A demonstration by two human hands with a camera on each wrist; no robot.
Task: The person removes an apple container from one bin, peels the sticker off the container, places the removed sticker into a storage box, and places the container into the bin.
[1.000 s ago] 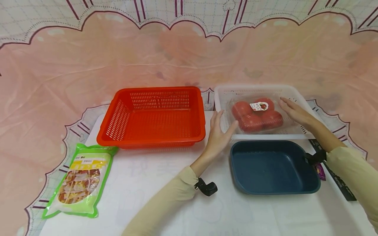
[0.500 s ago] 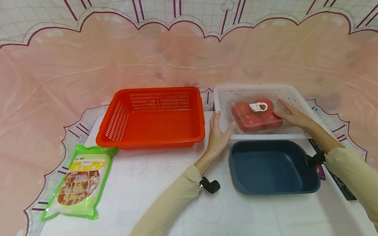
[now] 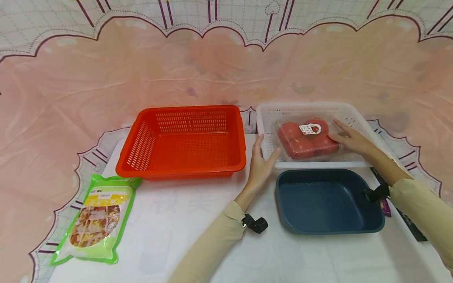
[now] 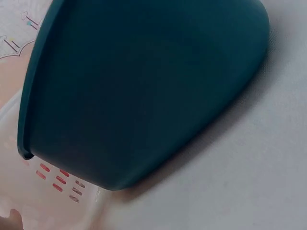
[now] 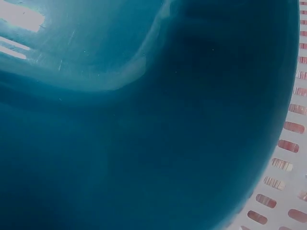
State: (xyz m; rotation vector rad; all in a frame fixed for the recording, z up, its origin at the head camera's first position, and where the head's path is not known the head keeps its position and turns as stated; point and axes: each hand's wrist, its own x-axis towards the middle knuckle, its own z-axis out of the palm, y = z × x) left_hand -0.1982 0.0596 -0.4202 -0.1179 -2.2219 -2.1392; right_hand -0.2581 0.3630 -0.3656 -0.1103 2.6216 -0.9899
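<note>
A clear-wrapped pack of red tomatoes (image 3: 295,137) with a white label lies in the white basket (image 3: 311,164) at the back right. My right hand (image 3: 355,142) reaches over that basket's right side, its thumb over the right end of the pack and its fingers extended beyond it. At the basket's left wall is my left hand (image 3: 259,169), fingers straight up along it and thumb spread at the front corner. A bit of that hand (image 4: 10,221) shows low in the left wrist view. Only basin and basket show in the right wrist view.
A dark blue basin (image 3: 327,204) stands in front of the white basket, below my right forearm. Left of my left hand is a red-orange basket (image 3: 191,151). A green food bag (image 3: 95,220) lies front left. A purple packet (image 3: 385,207) peeks out beside the basin.
My right thumb has come left and down onto the tomato pack. The left hand has drawn back slightly left, its forearm shifting right. Baskets and pack stay about where they were.
</note>
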